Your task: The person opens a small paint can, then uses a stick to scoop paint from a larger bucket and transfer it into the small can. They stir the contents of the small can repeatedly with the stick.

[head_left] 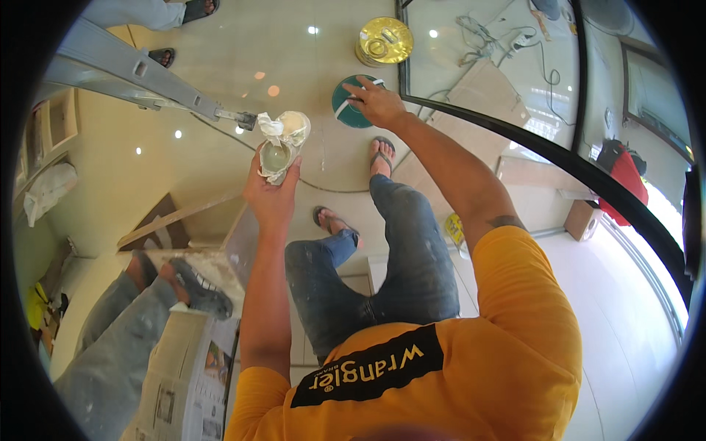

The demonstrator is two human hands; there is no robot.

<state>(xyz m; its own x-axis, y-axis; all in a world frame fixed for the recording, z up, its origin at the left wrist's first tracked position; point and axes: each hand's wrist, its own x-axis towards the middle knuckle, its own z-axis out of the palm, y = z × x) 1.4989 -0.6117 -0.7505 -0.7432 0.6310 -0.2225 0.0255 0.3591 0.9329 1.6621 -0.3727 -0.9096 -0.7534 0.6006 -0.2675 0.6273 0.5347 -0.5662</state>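
Observation:
My left hand is wrapped round a small cup with a ragged, whitish-crusted rim and something pale grey-green inside. Just beyond it, touching or overlapping it in view, is a whitish rounded container with crumpled white material at its side; whether my hand bears this too, I cannot tell. My right hand reaches forward with fingers apart, over the edge of a round green tub or lid crossed by a white strip. Its fingertips are near the strip, and contact is unclear.
A gold metal can stands beyond the green round. A metal ladder slants in from the upper left. At right runs a black frame, with cables behind it. Another person's legs are at lower left, by a wooden box.

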